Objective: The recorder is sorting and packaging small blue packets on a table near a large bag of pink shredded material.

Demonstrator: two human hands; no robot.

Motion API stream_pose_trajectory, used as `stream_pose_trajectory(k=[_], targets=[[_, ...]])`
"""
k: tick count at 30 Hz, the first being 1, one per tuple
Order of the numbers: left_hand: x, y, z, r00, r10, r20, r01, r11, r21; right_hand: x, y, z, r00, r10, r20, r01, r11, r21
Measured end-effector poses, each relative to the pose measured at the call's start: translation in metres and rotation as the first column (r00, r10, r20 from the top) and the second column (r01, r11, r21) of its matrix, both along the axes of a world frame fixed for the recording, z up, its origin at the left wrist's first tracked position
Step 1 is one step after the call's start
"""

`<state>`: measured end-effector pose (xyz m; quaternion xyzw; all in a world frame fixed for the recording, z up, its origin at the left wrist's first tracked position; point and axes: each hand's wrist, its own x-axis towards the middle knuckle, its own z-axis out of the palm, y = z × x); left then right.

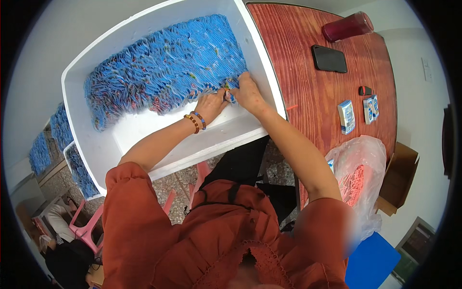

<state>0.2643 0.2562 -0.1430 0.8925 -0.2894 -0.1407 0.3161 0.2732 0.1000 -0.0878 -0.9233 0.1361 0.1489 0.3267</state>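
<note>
A large white foam box (72, 115) in front of me holds tightly packed rows of small blue patterned packets (187, 53). My left hand (211, 107), with two beaded bracelets (195, 122) on its wrist, has its fingers curled at the near edge of the rows. Beside it, my right hand (249, 96) is closed at the near right corner of the pile. A few small packets (229, 95) with coloured print are pinched between the two hands. My fingers partly hide them.
On the red wooden table (308, 91) at right are a phone (329, 59), a dark red bottle (348, 27), a packet stack (346, 117) and a clear bag (370, 159) with pink strips. More blue packets (79, 168) lie at left, near a pink stool (87, 229).
</note>
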Motion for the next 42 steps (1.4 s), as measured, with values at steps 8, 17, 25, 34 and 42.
stream_pose_trajectory(k=[8, 17, 25, 34, 42], targets=[[0.006, -0.006, -0.013, 0.998, 0.044, -0.051, -0.05, 0.992, -0.113, -0.006, 0.003, 0.027, 0.943, 0.329, 0.041, -0.303, 0.907, -0.293], [0.011, -0.007, -0.013, 0.992, 0.025, -0.122, -0.042, 0.989, -0.142, -0.025, -0.009, 0.056, 0.58, 0.687, -0.438, -0.798, 0.587, -0.136], [0.005, -0.003, -0.017, 0.993, 0.035, -0.112, -0.058, 0.977, -0.203, -0.016, 0.001, 0.013, 0.527, 0.696, -0.488, -0.836, 0.528, -0.149], [0.012, -0.018, -0.02, 0.994, 0.087, -0.064, -0.099, 0.973, -0.21, -0.006, 0.0, 0.007, 0.664, 0.695, -0.275, -0.747, 0.605, -0.275], [0.007, -0.018, -0.023, 0.972, 0.103, -0.21, -0.134, 0.981, -0.141, -0.062, -0.032, 0.15, 0.874, 0.328, 0.358, -0.321, 0.944, -0.08]])
